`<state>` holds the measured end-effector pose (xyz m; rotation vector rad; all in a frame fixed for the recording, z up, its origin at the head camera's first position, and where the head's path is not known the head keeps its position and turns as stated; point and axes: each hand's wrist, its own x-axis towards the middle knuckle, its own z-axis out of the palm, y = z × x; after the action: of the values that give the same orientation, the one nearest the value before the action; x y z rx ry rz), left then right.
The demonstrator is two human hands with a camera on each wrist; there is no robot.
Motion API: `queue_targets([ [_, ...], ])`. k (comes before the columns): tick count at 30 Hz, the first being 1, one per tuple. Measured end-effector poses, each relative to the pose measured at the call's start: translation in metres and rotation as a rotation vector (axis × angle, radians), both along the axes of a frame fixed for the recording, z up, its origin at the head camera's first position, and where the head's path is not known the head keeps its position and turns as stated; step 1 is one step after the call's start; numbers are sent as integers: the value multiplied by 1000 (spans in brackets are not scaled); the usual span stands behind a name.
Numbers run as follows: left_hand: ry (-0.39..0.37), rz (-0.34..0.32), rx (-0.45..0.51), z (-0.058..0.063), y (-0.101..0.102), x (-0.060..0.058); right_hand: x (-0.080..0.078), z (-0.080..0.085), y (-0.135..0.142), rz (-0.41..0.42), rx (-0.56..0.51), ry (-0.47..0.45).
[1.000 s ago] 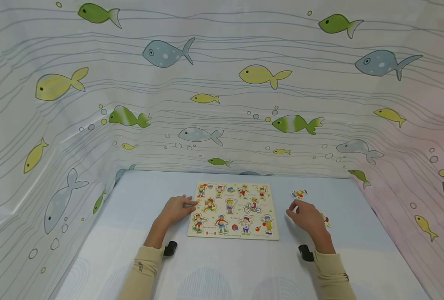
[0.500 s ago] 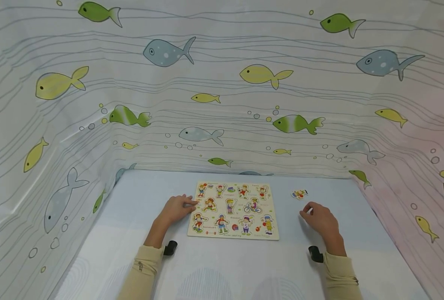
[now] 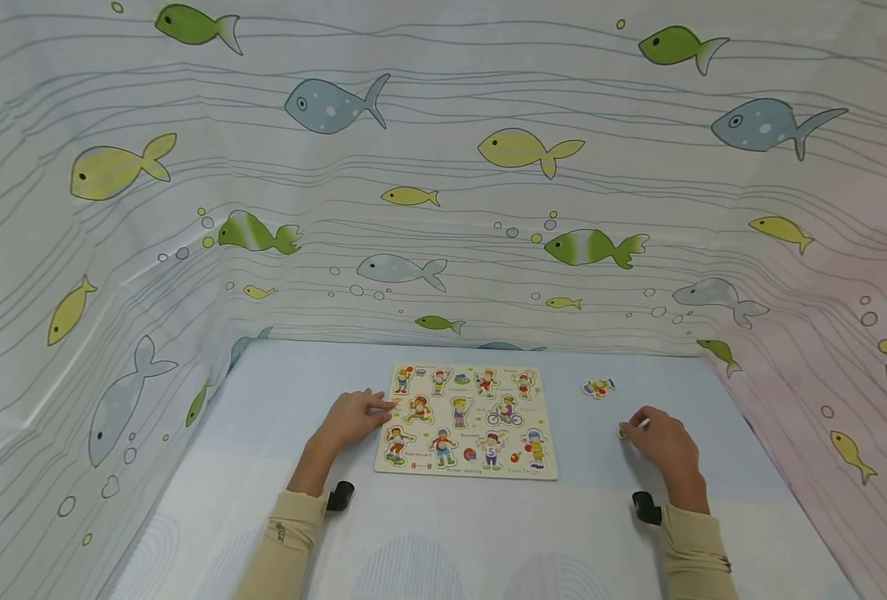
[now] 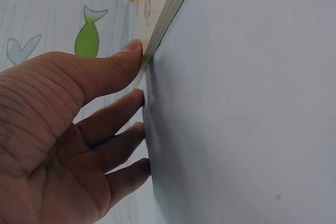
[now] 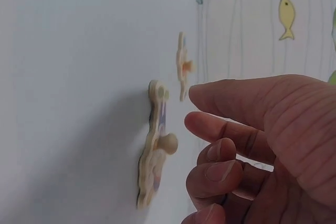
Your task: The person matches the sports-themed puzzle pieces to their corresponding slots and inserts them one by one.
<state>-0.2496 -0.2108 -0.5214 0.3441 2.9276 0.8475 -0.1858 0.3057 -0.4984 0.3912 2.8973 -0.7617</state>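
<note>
A wooden knob puzzle board (image 3: 428,465) printed with children playing sports lies on the table, several figure pieces set in it. My left hand (image 3: 355,417) rests at the board's left edge; in the left wrist view its thumb (image 4: 123,66) touches the edge and its other fingertips meet the table. My right hand (image 3: 664,442) is over a loose puzzle piece (image 5: 153,140), mostly hidden by the hand in the head view. The right thumb and index finger are slightly parted, close to the piece's round knob (image 5: 168,144) but apart from it; the other fingers are bent.
Another loose knobbed piece (image 3: 598,387) lies to the right of the board, farther back than my right hand. A fish-patterned cloth wall (image 3: 443,225) closes off the pale table (image 3: 301,517) at the back and sides.
My right hand has moved right and slightly toward me, coming over the nearer loose piece. My left hand and the board have stayed in place.
</note>
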Motion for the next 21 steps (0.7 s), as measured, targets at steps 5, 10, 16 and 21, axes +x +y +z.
queue_targets([
  [5, 1, -2, -2, 0, -1, 0, 2, -6, 8, -25, -5, -10],
  [10, -6, 1, 4, 0, -1, 0, 4, -8, 10, -60, 6, 1],
  [16, -11, 1, 8, -1, -1, 0, 5, -9, 11, -76, 44, -7],
  [21, -11, -1, 16, -2, -2, -1, 6, -14, 13, -71, 59, -3],
])
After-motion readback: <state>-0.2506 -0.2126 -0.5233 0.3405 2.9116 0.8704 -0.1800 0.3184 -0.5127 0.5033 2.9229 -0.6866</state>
